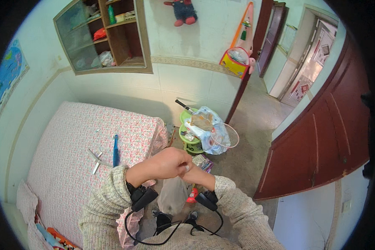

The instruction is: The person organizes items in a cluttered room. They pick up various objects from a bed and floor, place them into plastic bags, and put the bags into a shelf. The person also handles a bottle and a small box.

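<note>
My left hand is curled into a fist in front of my body, its back towards me. My right hand meets it from the other side, with most of its fingers hidden behind the left. A translucent plastic bag hangs beneath the two hands, above the floor between my feet. Its gathered top disappears under my left fist, and a small white bit shows at the fingers. What the bag holds cannot be made out. Each wrist wears a black strapped device with a cable.
A bed with a floral sheet carries a long blue tool and crossed pale rods. Ahead, a green stool bears badminton rackets and plastic wrapping. A red item lies near my feet. The dark red door stands ajar.
</note>
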`<state>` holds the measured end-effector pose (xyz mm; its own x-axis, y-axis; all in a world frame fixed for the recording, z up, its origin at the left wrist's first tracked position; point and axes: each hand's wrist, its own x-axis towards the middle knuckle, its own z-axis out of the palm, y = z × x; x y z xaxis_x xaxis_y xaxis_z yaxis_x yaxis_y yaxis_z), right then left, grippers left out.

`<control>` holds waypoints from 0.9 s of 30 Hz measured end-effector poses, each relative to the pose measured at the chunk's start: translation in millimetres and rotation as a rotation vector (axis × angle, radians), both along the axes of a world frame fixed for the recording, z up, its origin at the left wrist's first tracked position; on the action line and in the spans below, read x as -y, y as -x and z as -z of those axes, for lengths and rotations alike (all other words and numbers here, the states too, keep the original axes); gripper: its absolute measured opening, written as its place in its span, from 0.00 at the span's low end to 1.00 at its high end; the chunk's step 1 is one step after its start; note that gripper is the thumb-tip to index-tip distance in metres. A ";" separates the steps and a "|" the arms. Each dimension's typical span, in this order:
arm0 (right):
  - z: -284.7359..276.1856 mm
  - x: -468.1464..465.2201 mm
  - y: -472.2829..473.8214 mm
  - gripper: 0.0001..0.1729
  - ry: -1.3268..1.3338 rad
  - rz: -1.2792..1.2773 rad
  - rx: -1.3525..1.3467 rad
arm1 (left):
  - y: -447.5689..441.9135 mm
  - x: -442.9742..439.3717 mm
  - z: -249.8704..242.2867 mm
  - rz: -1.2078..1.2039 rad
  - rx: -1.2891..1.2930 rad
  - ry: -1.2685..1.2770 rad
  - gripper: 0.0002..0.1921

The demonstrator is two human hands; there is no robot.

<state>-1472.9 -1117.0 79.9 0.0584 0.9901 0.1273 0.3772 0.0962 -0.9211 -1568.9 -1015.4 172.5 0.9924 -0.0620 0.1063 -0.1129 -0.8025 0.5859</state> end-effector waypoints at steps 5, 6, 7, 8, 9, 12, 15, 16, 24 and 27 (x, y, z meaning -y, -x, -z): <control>13.2 -5.7 -2.5 0.25 0.185 0.053 0.098 | 24.4 -17.2 15.2 -0.145 0.168 -0.312 0.14; 10.3 -6.3 -5.8 0.23 0.083 -0.038 0.084 | 31.1 -18.0 19.2 -0.153 0.078 -0.288 0.15; 8.4 -5.3 -4.2 0.21 0.000 -0.036 0.042 | 37.0 -18.3 23.5 -0.189 -0.074 -0.294 0.15; 4.7 -10.0 -2.6 0.21 0.065 -0.022 0.050 | 40.8 -18.0 28.7 -0.216 -0.179 -0.289 0.13; 0.6 -14.2 -0.4 0.21 0.044 -0.033 0.046 | 45.1 -16.8 33.2 -0.276 -0.186 -0.273 0.12; -11.4 -19.8 2.8 0.21 0.106 -0.081 0.186 | 52.0 -21.9 41.7 -0.381 -0.157 -0.248 0.09; -15.7 -26.0 -3.2 0.23 0.227 -0.142 0.494 | 60.4 -30.0 44.5 -0.422 -0.179 -0.275 0.06; -16.0 -27.6 -9.9 0.27 0.121 -0.187 0.546 | 63.1 -34.0 43.5 -0.451 -0.189 -0.282 0.04; -12.6 -24.9 -46.5 0.11 0.473 -0.143 -0.717 | 71.6 -12.1 49.6 -0.397 -0.277 0.893 0.09; -20.7 -20.4 -45.7 0.09 0.435 -0.199 -0.746 | 67.4 1.8 59.4 -0.177 -0.248 0.974 0.12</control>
